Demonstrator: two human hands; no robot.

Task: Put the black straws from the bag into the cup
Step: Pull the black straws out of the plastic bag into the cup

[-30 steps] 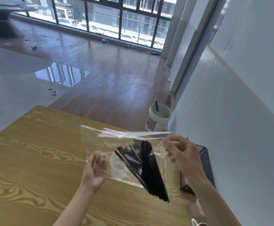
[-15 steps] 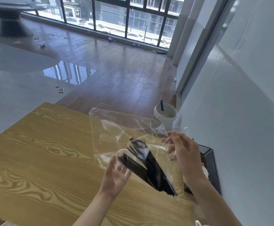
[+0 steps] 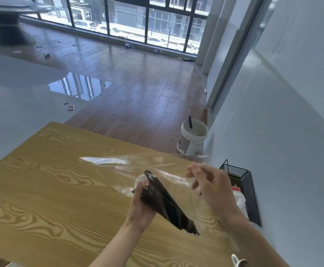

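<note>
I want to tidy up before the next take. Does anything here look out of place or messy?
Yes: small bits of debris lie scattered on the floor beyond the table, and a white bucket stands on the floor by the wall.

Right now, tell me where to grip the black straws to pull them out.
Grip the black straws at their upper end, nearest the bag's open mouth, coming from above. The bundle slants down-right, and the left hand already cups it there.

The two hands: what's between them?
In the head view, the black straws inside the clear bag lie between them; the left hand grips the bundle, the right hand pinches the bag.
</note>
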